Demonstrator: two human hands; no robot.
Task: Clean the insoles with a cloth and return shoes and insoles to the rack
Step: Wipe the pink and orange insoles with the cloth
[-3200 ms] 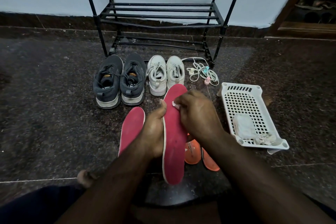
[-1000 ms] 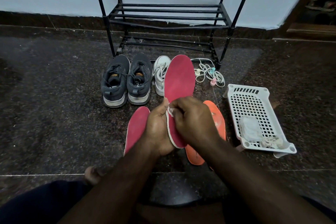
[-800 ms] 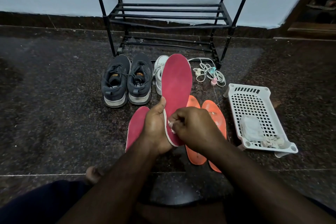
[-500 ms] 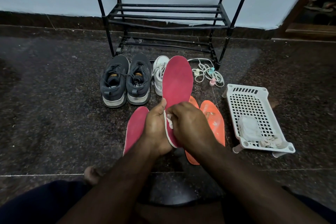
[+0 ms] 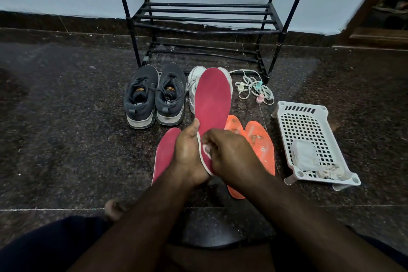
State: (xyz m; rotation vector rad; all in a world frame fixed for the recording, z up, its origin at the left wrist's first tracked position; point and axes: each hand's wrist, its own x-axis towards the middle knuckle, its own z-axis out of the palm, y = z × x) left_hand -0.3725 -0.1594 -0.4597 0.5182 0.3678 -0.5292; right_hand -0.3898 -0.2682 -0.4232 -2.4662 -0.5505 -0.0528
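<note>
My left hand [image 5: 187, 152] grips a red insole [image 5: 213, 99] by its heel end and holds it upright, toe pointing away. My right hand [image 5: 231, 157] pinches a small white cloth [image 5: 207, 149] against the insole's lower face. A second red insole [image 5: 165, 154] lies on the floor to the left. Two orange insoles [image 5: 259, 146] lie to the right, partly behind my right hand. A pair of dark grey sneakers [image 5: 154, 97] and white sneakers [image 5: 193, 86], mostly hidden by the raised insole, stand in front of the black shoe rack [image 5: 207, 17].
A white perforated plastic basket [image 5: 309, 121] with a folded cloth and a crumpled rag sits on the dark stone floor at the right. Loose white laces [image 5: 254, 90] lie by the rack's right leg. My knees and a foot [image 5: 113, 208] are at the bottom.
The raised insole has been pushed further up and away since 3.2 s ago. My right hand with the cloth has slid down to its heel part and shifts slightly back and forth.
</note>
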